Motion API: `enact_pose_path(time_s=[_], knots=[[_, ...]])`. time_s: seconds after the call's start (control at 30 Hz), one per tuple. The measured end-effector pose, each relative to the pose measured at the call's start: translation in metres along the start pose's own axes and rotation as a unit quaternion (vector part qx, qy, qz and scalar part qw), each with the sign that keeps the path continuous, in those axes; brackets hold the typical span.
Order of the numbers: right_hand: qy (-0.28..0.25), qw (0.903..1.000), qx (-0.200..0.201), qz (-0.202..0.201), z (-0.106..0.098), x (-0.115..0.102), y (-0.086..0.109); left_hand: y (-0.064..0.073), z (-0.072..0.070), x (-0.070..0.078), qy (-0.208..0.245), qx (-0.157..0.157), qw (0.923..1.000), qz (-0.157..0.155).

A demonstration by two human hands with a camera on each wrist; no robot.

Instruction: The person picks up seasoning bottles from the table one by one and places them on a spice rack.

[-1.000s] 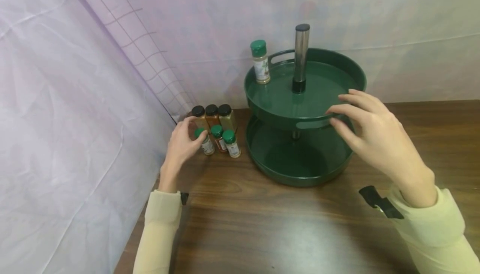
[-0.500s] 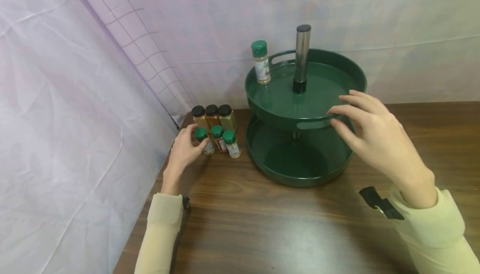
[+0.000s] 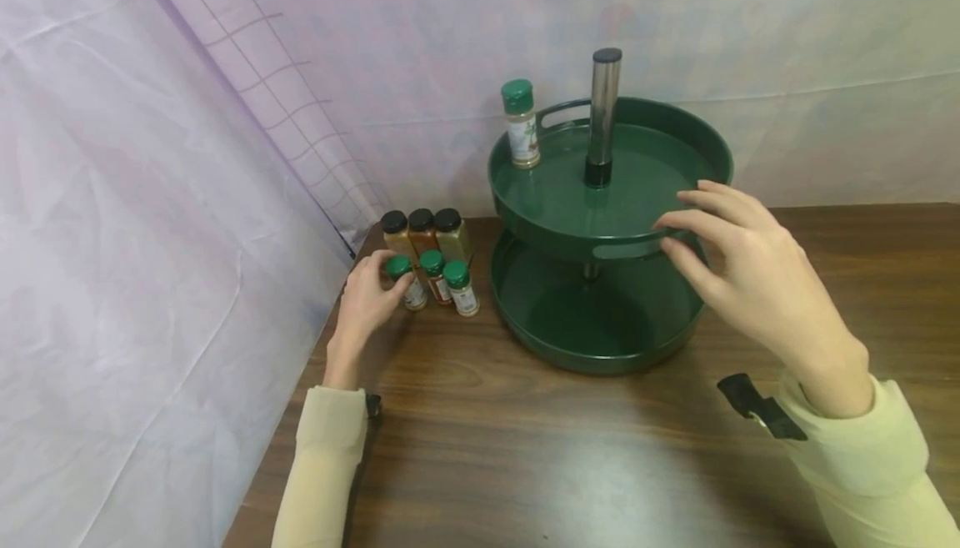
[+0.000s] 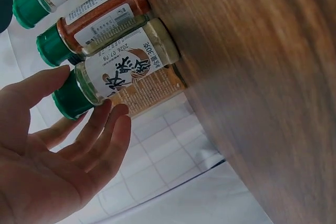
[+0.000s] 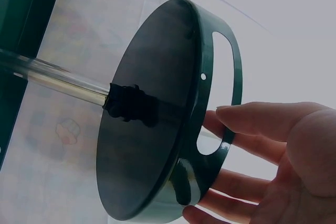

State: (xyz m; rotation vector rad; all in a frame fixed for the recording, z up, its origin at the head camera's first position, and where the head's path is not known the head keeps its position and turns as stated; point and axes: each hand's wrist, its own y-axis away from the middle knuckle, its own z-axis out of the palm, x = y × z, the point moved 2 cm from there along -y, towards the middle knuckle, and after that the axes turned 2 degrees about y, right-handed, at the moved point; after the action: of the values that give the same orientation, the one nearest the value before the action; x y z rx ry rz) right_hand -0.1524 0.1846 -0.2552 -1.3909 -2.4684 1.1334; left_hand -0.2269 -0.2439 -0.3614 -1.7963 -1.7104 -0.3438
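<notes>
Woodgrain table [image 3: 525,448], cylindrical bottle [image 4: 118,69] pinched in left hand [image 3: 367,294], round tray [image 3: 555,242] in right hand [image 3: 765,289].

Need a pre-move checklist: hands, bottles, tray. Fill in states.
1. Left hand at leftmost green-capped spice bottle: ok, thumb and fingers around its cap.
2. Grip firm: cannot tell.
3. That bottle upright on the tabletop: ok.
4. Clearance to the red spice bottle: probably not ok, they stand close together.
5. Right hand on upper tray: ok, thumb and finger pinch its handle.
6. White-labelled shaker on that tray: ok, upright near the rim.
</notes>
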Motion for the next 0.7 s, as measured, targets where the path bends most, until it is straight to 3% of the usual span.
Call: enact_pose_path(time_s=[0.27, 0.5, 0.7], knots=[[0.0, 1.0, -0.004, 0.003, -0.001, -0.001, 0.0, 0.002, -0.006, 0.0, 0.017, 0.025, 0.9995, -0.003], [0.001, 1.0, -0.005, 0.003, -0.001, -0.001, 0.0, 0.002, -0.016, 0.003, 0.004, 0.071, 0.9974, 0.016], [-0.003, 1.0, -0.005, 0.003, -0.001, -0.001, 0.0, 0.002, -0.028, 0.012, -0.005, 0.082, 0.9965, 0.011]])
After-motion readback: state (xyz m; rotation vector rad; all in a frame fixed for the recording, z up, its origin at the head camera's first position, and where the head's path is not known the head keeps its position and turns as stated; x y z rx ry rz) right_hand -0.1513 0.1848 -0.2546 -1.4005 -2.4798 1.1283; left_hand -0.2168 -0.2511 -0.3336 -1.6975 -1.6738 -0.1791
